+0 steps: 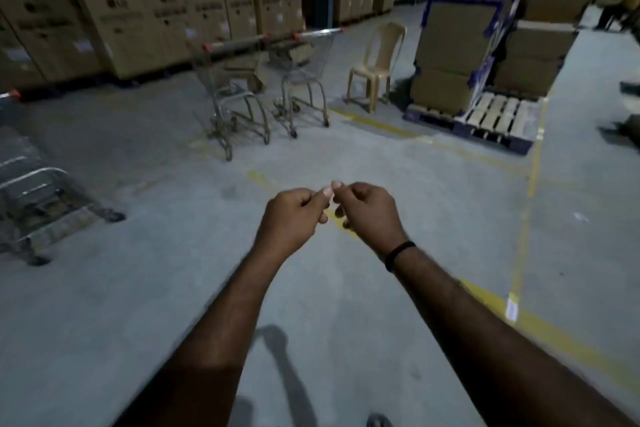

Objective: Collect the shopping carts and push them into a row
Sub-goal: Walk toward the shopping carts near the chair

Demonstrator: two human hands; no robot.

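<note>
1. Your left hand (294, 215) and right hand (367, 213) hover out front, fingers curled, thumb tips nearly meeting, gripping nothing.
2. The nearer grey wire shopping cart (232, 97) and the farther grey wire cart (304, 73) stand side by side near the stacked brown cardboard boxes (138, 10), not nested.
3. A third metal cart (31, 198) sits well apart on your left, so gathering looks barely begun.

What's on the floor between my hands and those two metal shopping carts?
Head view: bare grey concrete floor with a worn yellow painted line, nothing else.
</note>
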